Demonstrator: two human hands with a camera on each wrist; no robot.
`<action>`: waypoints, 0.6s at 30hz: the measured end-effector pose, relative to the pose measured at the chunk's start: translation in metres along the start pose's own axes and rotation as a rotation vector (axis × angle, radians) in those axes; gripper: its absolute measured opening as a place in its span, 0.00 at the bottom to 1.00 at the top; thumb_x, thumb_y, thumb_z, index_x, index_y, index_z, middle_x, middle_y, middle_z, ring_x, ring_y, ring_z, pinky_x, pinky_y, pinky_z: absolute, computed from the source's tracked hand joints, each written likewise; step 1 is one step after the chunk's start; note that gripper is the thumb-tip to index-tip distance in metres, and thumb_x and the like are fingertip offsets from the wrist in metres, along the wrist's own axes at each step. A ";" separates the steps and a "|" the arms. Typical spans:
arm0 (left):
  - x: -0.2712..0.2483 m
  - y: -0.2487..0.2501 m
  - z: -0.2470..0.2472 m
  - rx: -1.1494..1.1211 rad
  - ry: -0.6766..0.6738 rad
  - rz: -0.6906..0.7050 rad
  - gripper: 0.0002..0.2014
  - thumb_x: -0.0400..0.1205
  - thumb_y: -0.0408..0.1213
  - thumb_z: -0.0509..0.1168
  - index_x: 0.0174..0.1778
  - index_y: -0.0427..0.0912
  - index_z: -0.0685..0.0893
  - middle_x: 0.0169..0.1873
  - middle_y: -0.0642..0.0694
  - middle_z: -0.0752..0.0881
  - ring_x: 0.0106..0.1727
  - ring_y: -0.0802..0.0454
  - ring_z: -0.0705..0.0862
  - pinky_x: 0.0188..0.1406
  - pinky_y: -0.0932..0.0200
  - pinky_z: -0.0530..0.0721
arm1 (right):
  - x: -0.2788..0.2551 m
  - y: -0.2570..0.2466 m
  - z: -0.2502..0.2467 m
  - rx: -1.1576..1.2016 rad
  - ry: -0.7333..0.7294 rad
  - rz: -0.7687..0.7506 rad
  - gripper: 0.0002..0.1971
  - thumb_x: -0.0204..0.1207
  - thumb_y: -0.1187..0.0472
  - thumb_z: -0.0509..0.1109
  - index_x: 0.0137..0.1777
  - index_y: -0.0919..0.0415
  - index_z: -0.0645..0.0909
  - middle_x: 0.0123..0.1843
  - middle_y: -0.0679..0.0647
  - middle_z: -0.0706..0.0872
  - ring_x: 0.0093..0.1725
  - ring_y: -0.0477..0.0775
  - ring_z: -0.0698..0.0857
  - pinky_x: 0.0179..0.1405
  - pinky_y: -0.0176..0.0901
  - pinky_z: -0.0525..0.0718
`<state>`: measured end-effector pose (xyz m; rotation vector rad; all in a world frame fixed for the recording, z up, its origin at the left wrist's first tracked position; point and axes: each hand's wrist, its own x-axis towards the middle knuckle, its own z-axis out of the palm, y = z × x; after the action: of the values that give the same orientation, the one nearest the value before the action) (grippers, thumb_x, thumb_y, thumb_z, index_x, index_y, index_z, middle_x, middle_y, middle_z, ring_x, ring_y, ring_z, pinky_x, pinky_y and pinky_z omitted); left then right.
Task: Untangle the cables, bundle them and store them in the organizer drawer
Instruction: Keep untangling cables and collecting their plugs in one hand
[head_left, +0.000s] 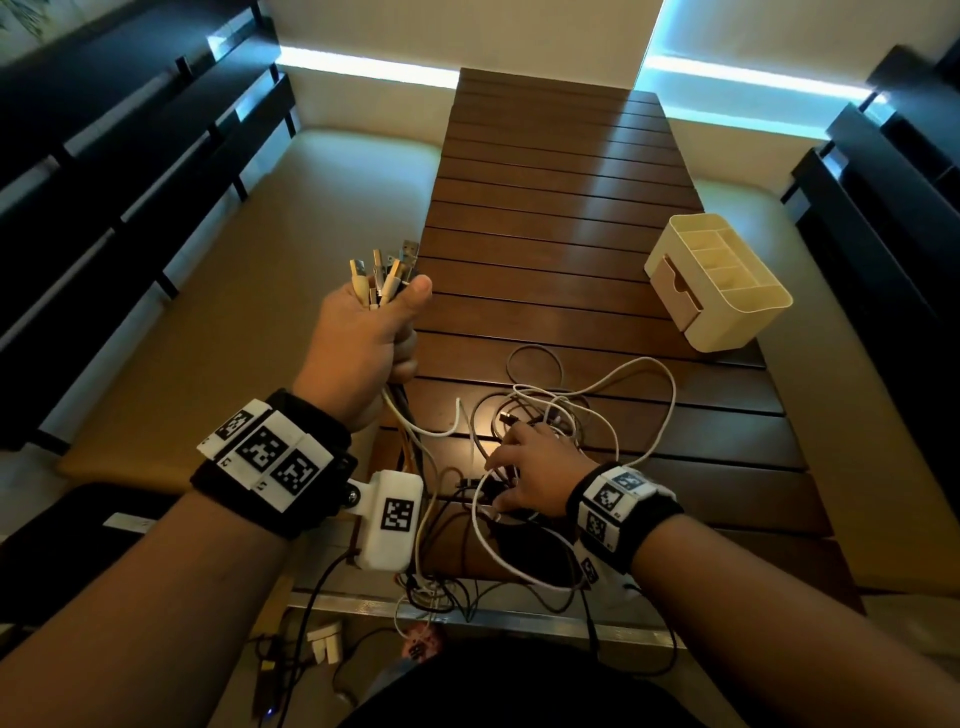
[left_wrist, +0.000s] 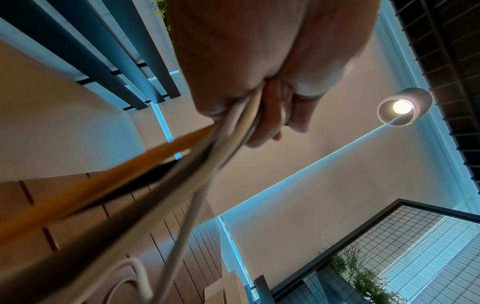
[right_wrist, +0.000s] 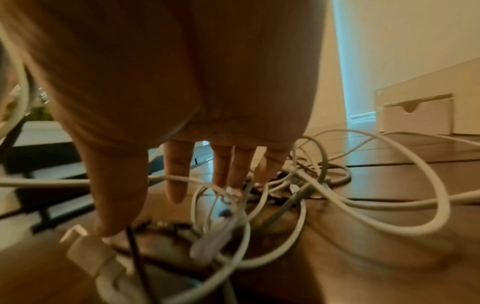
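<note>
Above the near left edge of the slatted table (head_left: 545, 218), the left hand (head_left: 358, 343) was raised and clenched around a bunch of cable ends, their plugs (head_left: 384, 273) fanned out above the fist while the cords trailed down to the tabletop. Lower, on the wood near the front edge, the right hand (head_left: 535, 478) lay with straight, spread fingers (right_wrist: 176, 174) on the tangle of cables (head_left: 571, 431), gripping nothing that could be seen. White and dark cords looped over one another there, some hanging off the near edge toward the floor. The organizer (head_left: 719, 280) stood well apart at the far right of the table, its little drawer (head_left: 675, 291) looking pushed in.

The likeliest trouble seemed to be tightening. With so many ends held in one fist, a lift against the crossed loops could cinch them into knots rather than free them. The cords dangling over the edge could snag on the table's frame or drag the heap off. A plug caught inside a loop might jerk loose from the fist. Any wide sweep of slack toward the right could also nudge the light organizer.
</note>
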<state>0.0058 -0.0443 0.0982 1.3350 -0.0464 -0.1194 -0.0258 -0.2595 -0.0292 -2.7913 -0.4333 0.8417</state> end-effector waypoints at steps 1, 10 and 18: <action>0.000 0.000 0.000 -0.002 -0.002 -0.002 0.12 0.84 0.43 0.66 0.57 0.42 0.74 0.24 0.50 0.62 0.21 0.56 0.59 0.18 0.62 0.61 | 0.002 -0.002 0.005 -0.045 0.012 -0.011 0.25 0.72 0.36 0.73 0.69 0.39 0.79 0.71 0.48 0.70 0.74 0.57 0.64 0.74 0.65 0.66; 0.002 -0.001 -0.003 0.003 0.020 -0.007 0.10 0.85 0.42 0.65 0.57 0.42 0.75 0.23 0.51 0.62 0.20 0.56 0.58 0.19 0.63 0.61 | 0.005 -0.002 0.009 -0.136 0.152 -0.006 0.13 0.80 0.50 0.67 0.62 0.48 0.82 0.67 0.47 0.74 0.73 0.57 0.66 0.72 0.64 0.62; 0.005 -0.002 0.001 0.001 0.013 -0.014 0.10 0.86 0.42 0.65 0.57 0.41 0.75 0.23 0.51 0.63 0.20 0.56 0.59 0.18 0.63 0.62 | 0.009 0.002 0.011 -0.137 0.121 -0.025 0.21 0.79 0.48 0.67 0.73 0.41 0.76 0.69 0.47 0.74 0.74 0.58 0.64 0.72 0.66 0.59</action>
<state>0.0102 -0.0461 0.0963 1.3370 -0.0265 -0.1224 -0.0244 -0.2570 -0.0439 -2.9355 -0.5231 0.6559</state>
